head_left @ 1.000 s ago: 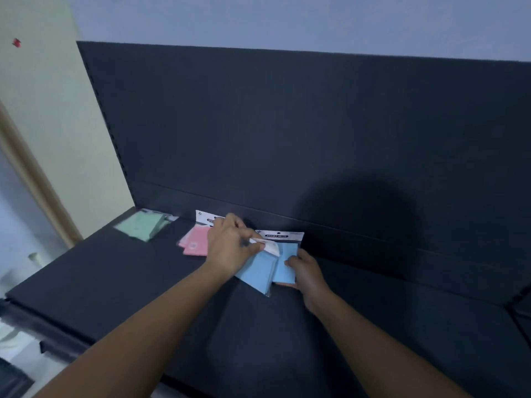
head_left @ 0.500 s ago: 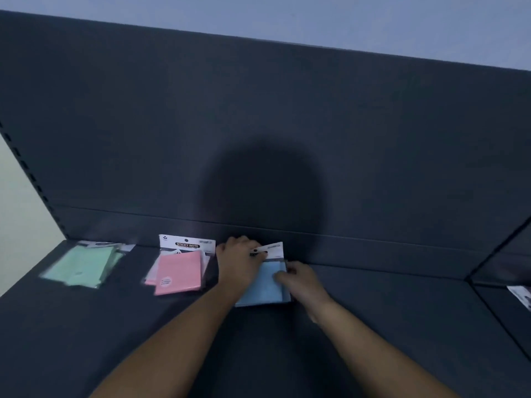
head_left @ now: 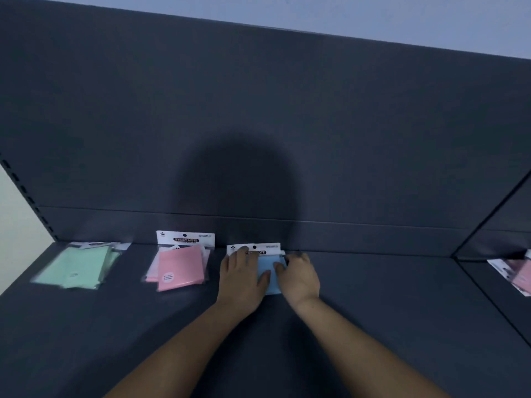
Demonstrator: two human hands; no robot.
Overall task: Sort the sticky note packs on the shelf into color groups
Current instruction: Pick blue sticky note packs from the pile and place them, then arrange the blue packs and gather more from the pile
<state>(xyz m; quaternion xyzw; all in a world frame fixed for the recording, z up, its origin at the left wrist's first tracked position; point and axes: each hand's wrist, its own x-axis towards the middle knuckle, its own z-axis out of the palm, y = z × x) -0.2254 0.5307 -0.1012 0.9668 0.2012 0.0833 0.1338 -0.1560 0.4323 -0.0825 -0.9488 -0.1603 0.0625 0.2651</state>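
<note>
Tidying the blue sticky note packs (head_left: 268,272) was the step I was on, I think. They lay flat on the dark shelf (head_left: 373,311), near the back, with a white header card (head_left: 267,247) poking out above my fingers. My left hand (head_left: 242,278) lay on top of them, fingers mostly straight and a little spread, pressing down. My right hand (head_left: 300,278) sat at their right edge with its thumb on the blue part. Its other fingers were blurry, so I could not tell if they gripped the edge or only touched it.

The pink sticky note packs (head_left: 181,267) sat just to the left in their own pile, and the green sticky note packs (head_left: 76,264) sat further left. One more pinkish pack (head_left: 518,274) lay far off on the next shelf to the right.

To do this well, I thought I should push the sides in gently with both hands so the blue ones lined up. The wrappers looked slippery, so a hard push could make them slide apart. I also needed to leave a gap beside the pink pile, so the colors did not mix.
</note>
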